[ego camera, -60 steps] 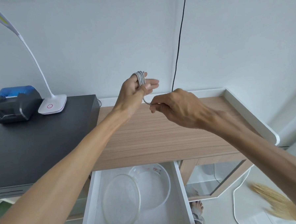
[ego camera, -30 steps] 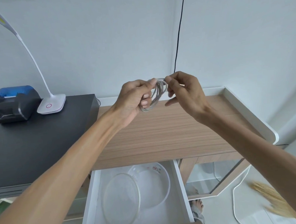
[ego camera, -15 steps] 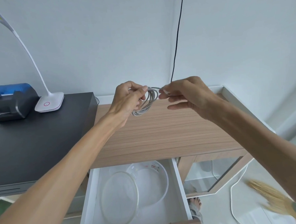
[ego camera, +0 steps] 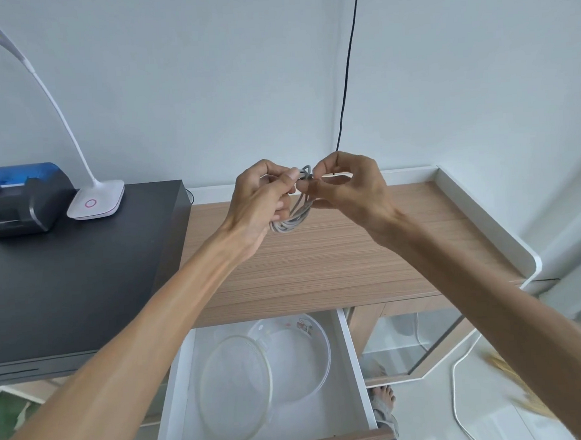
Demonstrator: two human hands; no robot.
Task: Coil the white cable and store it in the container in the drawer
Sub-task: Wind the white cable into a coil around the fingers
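Both hands up over the wooden tabletop (ego camera: 335, 258). Left hand (ego camera: 261, 197) clamped around the coiled white cable (ego camera: 292, 216), loops hanging below its fingers. Right hand (ego camera: 344, 186) pinching the cable at the top of the coil. Drawer (ego camera: 352, 368) open below, clear container (ego camera: 299, 350) inside, lid (ego camera: 235, 384) leaning on it.

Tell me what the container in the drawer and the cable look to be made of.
Container: clear, glossy plastic by the look; the white drawer floor shows through it, with a small print near the rim. Cable: pale grey-white, matte, possibly braided; too fine to tell.
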